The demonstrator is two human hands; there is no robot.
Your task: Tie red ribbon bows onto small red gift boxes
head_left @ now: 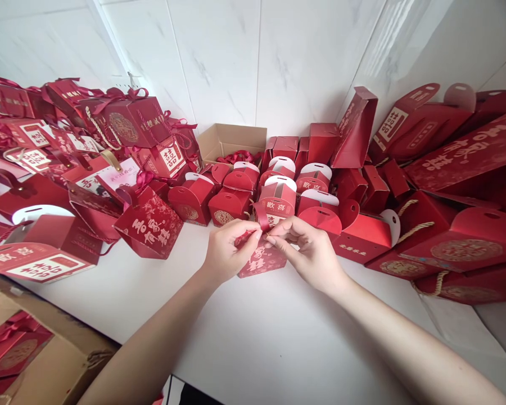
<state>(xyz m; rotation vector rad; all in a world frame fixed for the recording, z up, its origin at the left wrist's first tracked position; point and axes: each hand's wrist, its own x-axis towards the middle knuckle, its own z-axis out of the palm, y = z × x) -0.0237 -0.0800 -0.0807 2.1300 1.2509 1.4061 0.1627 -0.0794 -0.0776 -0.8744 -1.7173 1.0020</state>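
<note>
Both hands meet above a small red gift box (262, 262) with pale characters on its front, which stands on the white table. My left hand (230, 247) pinches a dark red ribbon (261, 218) at the top of the box. Opposite it, my right hand (306, 247) has thumb and forefinger closed on the same ribbon, close to the left fingertips. A loop of ribbon rises between the hands. The upper part of the box is partly hidden behind my fingers. Just behind it stands another red box with a white-rimmed handle (276, 197).
Several finished-looking red boxes with ribbons (126, 121) are piled at the left. Larger red boxes with rope handles (459, 236) crowd the right. An open cardboard carton (236, 135) holding ribbon stands by the wall; another carton (63, 360) is at lower left. White table surface (244, 337) lies in front.
</note>
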